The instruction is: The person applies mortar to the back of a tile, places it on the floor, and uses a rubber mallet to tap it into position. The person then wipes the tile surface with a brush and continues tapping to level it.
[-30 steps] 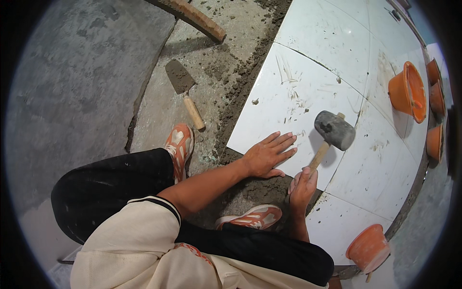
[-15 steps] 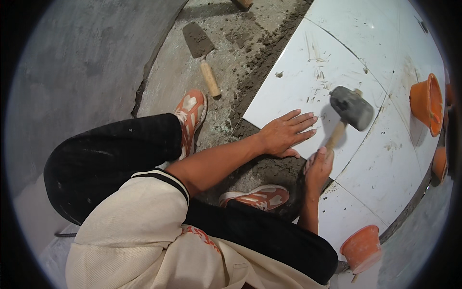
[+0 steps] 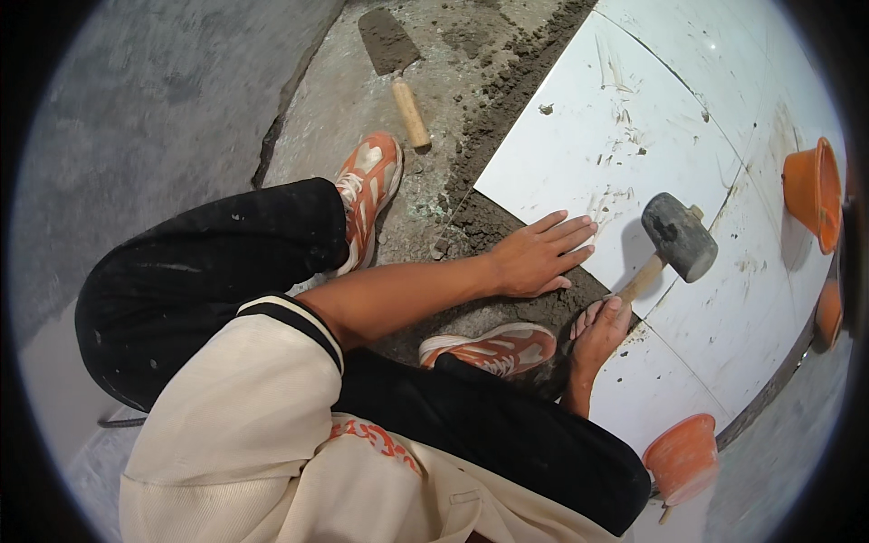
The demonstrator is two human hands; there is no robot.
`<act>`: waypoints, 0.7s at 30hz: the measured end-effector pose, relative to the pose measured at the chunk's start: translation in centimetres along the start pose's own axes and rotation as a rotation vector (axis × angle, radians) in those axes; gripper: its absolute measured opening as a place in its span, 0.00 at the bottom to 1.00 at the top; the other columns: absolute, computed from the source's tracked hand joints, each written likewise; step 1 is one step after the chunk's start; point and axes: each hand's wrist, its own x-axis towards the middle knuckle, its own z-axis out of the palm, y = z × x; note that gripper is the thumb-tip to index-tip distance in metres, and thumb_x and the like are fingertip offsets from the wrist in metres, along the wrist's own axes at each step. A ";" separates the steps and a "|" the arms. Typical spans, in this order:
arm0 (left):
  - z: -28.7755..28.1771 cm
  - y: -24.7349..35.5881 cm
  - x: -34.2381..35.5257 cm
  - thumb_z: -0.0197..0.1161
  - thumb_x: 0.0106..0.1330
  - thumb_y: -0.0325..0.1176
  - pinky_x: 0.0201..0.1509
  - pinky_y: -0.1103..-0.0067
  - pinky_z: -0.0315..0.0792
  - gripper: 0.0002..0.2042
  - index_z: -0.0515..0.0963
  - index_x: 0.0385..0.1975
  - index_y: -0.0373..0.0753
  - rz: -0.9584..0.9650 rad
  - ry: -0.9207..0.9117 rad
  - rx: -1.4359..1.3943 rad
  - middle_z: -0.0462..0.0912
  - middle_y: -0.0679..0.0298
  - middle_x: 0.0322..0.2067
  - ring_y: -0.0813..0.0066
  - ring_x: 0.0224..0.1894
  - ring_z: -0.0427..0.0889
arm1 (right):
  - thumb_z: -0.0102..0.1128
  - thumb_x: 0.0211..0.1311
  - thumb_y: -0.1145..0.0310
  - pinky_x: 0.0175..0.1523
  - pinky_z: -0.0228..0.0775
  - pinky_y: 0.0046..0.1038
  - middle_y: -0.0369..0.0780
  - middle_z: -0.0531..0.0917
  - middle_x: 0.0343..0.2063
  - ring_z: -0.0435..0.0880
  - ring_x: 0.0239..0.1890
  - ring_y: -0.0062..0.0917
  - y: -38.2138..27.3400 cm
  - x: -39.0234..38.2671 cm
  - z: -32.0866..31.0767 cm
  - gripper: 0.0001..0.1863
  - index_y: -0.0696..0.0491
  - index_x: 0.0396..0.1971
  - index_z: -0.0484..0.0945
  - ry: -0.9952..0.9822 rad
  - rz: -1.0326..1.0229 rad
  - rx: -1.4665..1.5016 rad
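Squatting on orange sneakers (image 3: pixel 366 194) beside a mortar bed (image 3: pixel 471 217), with a mortar-caked trowel (image 3: pixel 395 63) lying beyond the toes. Left hand (image 3: pixel 538 257) pressed flat, fingers spread wide, on the near corner of the white floor tile (image 3: pixel 615 136). Right hand (image 3: pixel 599 333) wrapped around the wooden handle of a rubber mallet (image 3: pixel 677 237), head raised just above the tile. Orange buckets (image 3: pixel 811 192) along the right edge.

One mallet (image 3: pixel 679 235); one trowel (image 3: pixel 396 63); three orange buckets (image 3: pixel 812 192).
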 end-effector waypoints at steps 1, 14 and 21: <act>0.0 0.0 -0.7 0.59 0.75 0.53 0.85 0.57 0.47 0.34 0.66 0.74 0.40 -0.003 -0.006 -0.009 0.57 0.53 0.80 0.57 0.83 0.51 | 0.47 0.85 0.52 0.17 0.56 0.21 0.32 0.67 0.21 0.63 0.14 0.14 0.1 -0.2 0.2 0.18 0.53 0.45 0.67 -0.003 -0.008 0.007; -6.4 -6.4 -13.2 0.46 0.80 0.59 0.86 0.56 0.28 0.41 0.49 0.81 0.32 -0.484 -0.116 0.406 0.46 0.51 0.83 0.60 0.86 0.38 | 0.47 0.85 0.55 0.19 0.56 0.19 0.30 0.66 0.22 0.63 0.17 0.12 -1.5 1.1 0.7 0.16 0.54 0.43 0.67 0.024 -0.089 0.018; -3.6 -1.6 -8.8 0.48 0.80 0.59 0.86 0.56 0.38 0.38 0.55 0.80 0.37 -0.152 -0.117 0.124 0.54 0.58 0.81 0.63 0.84 0.48 | 0.50 0.84 0.57 0.21 0.59 0.19 0.32 0.72 0.23 0.68 0.19 0.13 0.6 0.4 -0.1 0.15 0.56 0.45 0.70 -0.002 0.004 -0.176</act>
